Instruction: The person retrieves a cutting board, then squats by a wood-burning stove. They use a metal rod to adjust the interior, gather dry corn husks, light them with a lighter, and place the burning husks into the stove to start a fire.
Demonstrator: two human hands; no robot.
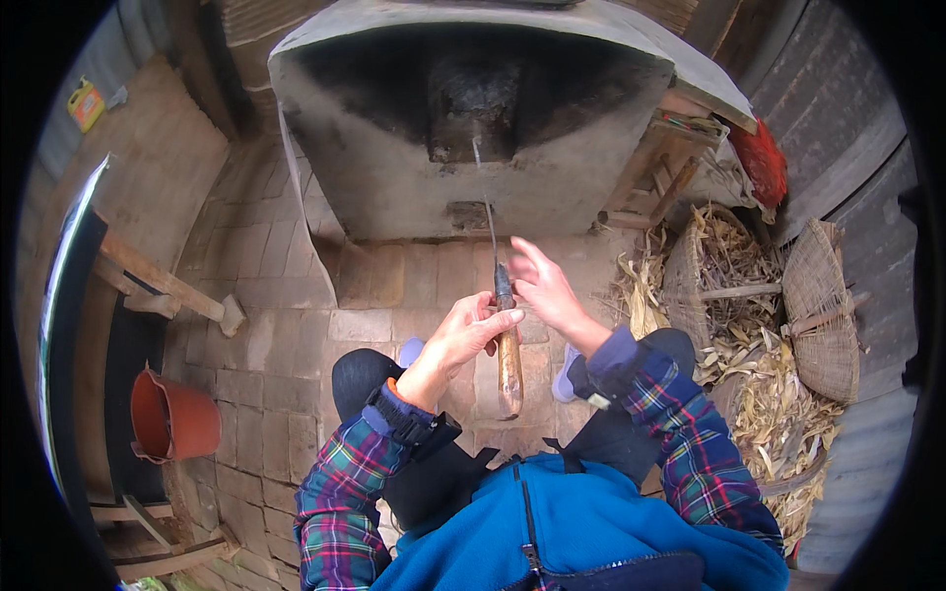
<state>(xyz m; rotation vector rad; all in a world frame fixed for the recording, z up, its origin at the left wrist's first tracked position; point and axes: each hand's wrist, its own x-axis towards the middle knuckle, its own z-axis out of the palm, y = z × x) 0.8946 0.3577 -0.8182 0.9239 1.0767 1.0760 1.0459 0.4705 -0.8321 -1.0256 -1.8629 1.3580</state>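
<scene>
My left hand (pixel 462 329) grips a long tool by its worn wooden handle (pixel 510 369), thumb laid across the wood. A dark metal collar (pixel 502 284) joins the handle to a thin metal rod (pixel 491 225). The rod points away from me, in line with the sooty firebox opening (pixel 473 111) of a masonry stove (pixel 399 185). Whether its tip reaches inside cannot be told. Beside the collar, on its right, is my right hand (pixel 547 284), fingers apart and slightly blurred, holding nothing visible.
Dry corn husks (pixel 783 414) and a wicker basket (pixel 687 281) of dry plant matter lie on the right. Near the stove's right side stands a wooden stool (pixel 665 181). At left, a red plastic bucket (pixel 177 417) rests on the brick floor (pixel 281 340).
</scene>
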